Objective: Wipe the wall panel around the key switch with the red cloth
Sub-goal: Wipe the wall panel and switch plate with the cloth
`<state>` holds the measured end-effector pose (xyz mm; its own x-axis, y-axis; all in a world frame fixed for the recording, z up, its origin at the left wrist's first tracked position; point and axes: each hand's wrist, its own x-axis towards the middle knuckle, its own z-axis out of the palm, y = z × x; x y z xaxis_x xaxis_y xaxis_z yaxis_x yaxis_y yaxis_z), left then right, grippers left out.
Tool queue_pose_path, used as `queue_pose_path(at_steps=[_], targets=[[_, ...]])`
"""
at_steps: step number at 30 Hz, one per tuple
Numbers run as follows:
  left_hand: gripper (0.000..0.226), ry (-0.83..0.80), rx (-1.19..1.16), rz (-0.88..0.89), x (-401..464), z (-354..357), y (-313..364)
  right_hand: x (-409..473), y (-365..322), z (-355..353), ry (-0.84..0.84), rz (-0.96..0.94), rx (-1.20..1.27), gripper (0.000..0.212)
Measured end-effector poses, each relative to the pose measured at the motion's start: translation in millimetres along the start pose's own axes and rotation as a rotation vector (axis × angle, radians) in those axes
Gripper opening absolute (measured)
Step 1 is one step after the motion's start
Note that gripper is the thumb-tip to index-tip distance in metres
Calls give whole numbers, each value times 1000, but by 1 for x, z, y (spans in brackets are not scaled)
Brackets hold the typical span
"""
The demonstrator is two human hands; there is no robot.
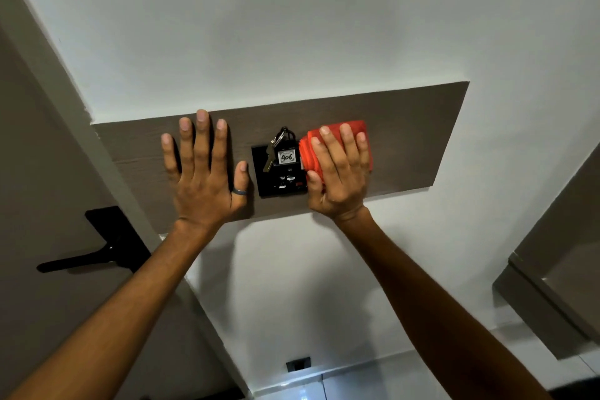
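Observation:
A brown wall panel (409, 140) runs across the white wall. At its middle sits a black key switch (281, 172) with a key and a tag marked 406 hanging in it. My right hand (341, 172) presses a folded red cloth (350, 128) flat on the panel, touching the switch's right edge. My left hand (203, 172) lies flat on the panel left of the switch, fingers spread, a ring on the thumb, holding nothing.
A brown door with a black lever handle (94, 245) stands at the left beside the panel. A brown cabinet edge (552, 286) juts in at the right. A small black socket (298, 363) sits low on the wall near the tiled floor.

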<state>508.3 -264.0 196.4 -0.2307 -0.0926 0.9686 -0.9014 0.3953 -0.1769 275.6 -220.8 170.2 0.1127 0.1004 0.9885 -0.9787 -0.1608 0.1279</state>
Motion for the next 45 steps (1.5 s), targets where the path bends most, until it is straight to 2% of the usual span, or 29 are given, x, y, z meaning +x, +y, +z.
queue_pose_path(at_steps=[5, 9, 11, 16, 20, 24, 29, 33, 37, 45], targets=[[69, -8, -21, 8, 0, 0, 0, 2, -12, 7, -31, 146, 11, 48], [69, 1, -9, 3, 1, 1, 1, -49, -10, -18, -91, 83, 6, 41], [67, 8, -5, 4, 1, -1, 3, -43, -6, -16, -88, 69, -18, 42], [67, 18, -7, 9, 3, 0, 3, -4, -13, 9, -2, 171, 10, 48], [67, 10, -12, -7, 2, -2, 5, -33, -9, -10, -51, 90, -17, 44], [67, -2, -15, -9, 3, -4, 7, -19, -38, -4, -40, 328, 52, 47], [69, 1, -29, -17, 2, 0, 7, -1, -11, -2, -80, 81, 7, 52], [69, -29, -29, 22, -2, 0, 12, -10, -20, 4, -59, 189, -13, 52], [66, -10, -9, 24, -1, -2, 14, -48, -21, -18, -94, 112, -48, 43], [66, -10, -32, 15, 0, 0, 13, -6, -12, 6, -35, 172, -9, 50]])
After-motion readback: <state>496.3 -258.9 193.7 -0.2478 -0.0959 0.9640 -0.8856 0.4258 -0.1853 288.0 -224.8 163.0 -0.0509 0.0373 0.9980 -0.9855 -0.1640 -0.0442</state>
